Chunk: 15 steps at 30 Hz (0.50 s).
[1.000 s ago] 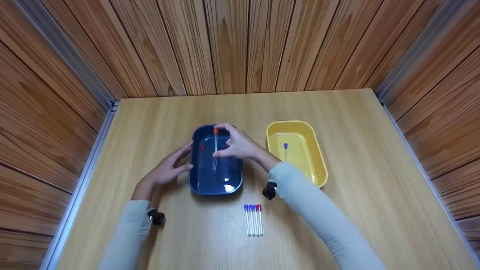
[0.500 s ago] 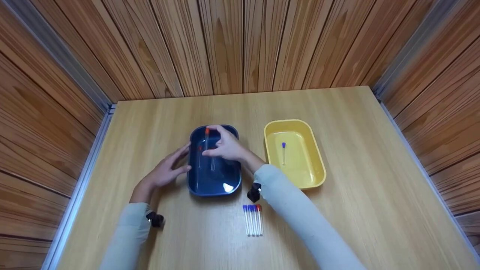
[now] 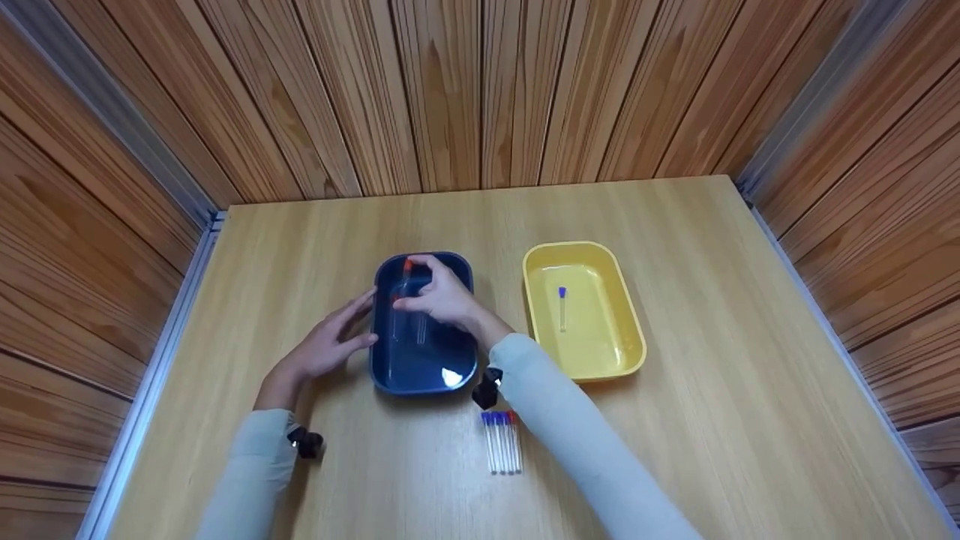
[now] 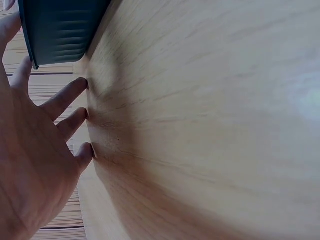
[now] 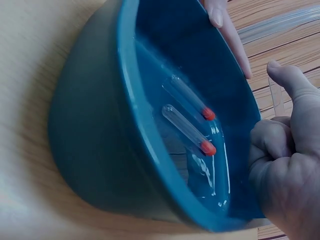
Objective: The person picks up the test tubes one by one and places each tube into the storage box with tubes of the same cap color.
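Between thumb and fingertips my right hand (image 3: 442, 296) pinches a clear test tube (image 3: 406, 276) with a red cap, over the far left part of a blue tray (image 3: 420, 384). Inside that tray, in the right wrist view, lie two red-capped test tubes, a nearer tube (image 5: 185, 127) and a farther tube (image 5: 190, 95), side by side. My left hand (image 3: 326, 346) has its fingers spread along the tray's left side, thumb and index finger at the rim. Its other fingertips (image 4: 82, 85) rest on the table in the left wrist view.
Right of the blue tray stands a yellow tray (image 3: 636, 330) with one blue-capped test tube (image 3: 562, 309) in it. In front, several capped test tubes (image 3: 501, 444) lie in a row on the wooden table (image 3: 405, 480), close to my right wrist. Wooden panels (image 3: 450, 97) rise behind.
My right hand has moved left and slightly down over the blue tray, carrying the red-capped test tube. My left hand stays at the tray's side.
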Motion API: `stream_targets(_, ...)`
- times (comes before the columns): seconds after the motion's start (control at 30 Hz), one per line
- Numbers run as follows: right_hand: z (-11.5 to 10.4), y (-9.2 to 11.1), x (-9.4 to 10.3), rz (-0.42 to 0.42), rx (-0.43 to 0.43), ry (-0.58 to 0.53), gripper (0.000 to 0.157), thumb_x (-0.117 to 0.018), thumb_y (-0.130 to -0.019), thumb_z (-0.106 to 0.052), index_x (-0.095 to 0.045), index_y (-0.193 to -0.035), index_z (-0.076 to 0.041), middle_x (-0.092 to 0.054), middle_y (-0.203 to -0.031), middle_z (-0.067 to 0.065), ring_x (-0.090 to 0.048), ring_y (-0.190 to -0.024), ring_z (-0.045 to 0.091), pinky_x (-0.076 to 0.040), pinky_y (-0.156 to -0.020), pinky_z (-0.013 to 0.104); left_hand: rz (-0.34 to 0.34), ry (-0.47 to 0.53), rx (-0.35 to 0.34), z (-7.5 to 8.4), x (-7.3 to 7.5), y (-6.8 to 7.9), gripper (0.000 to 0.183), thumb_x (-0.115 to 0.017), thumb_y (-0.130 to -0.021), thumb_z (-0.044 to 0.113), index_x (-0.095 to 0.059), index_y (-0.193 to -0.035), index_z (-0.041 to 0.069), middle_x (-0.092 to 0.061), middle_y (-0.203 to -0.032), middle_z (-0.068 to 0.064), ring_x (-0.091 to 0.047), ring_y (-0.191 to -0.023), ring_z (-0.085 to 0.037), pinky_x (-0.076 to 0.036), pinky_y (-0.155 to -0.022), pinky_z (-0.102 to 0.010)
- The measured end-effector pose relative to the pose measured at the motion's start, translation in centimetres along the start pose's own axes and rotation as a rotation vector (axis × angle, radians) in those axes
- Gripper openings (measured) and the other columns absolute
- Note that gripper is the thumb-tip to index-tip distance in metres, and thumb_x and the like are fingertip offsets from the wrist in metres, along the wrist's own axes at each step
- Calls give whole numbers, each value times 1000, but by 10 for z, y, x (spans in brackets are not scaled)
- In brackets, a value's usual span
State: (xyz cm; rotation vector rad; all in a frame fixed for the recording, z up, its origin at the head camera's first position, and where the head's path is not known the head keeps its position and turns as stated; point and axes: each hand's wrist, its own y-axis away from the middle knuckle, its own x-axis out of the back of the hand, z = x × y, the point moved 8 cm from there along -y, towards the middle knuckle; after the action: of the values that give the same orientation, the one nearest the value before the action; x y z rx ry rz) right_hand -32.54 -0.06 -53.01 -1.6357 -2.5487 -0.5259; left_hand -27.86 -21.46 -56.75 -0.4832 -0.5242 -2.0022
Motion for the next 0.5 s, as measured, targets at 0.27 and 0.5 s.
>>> stream_targets(0.27, 8, 0, -5, 6, -27, 35, 88, -90, -99, -24, -41, -172, -25, -68, -130, 8, -71, -103, 18, -62, -97, 36, -1, 3, -15, 0, -2, 0, 81, -65, -115, 47, -19, -181, 40, -29, -189, -11, -26, -176, -45, -18, -139, -77)
stream_targets(0.5, 15, 2, -12, -74, -85, 20, 88, -87, -101, -21, -36, -173, -21, -54, -75, -7, -48, -53, 10, -38, -54, 22, 1, 8, -28, -1, -2, -2, 80, -64, -115, 43, -19, -181, 39, -29, -189, -12, -27, -176, -44, -18, -140, -76)
